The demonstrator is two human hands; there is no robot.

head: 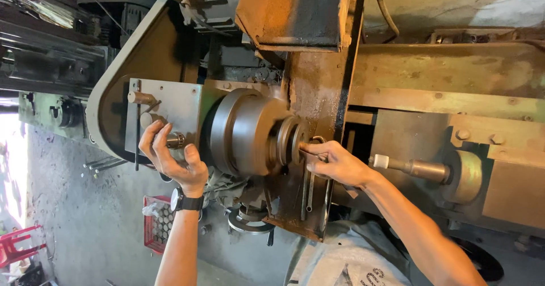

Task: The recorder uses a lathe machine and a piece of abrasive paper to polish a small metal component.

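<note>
At rusty lathe — left hand (173, 158) grasping knurled steel knob (175, 140); right hand (336, 162) pinching thin rod (309, 148) against ribbed chuck (250, 131).

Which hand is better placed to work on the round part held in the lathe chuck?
The right hand, probably: its fingers already touch the round part at the chuck. The left hand grips a knob on the headstock.

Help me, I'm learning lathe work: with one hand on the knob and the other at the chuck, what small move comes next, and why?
Probably ease the right hand back from the chuck. The chuck looks blurred, as if spinning, and the fingers hold a thin tool against the workpiece, while the left hand grips the knob.
</note>
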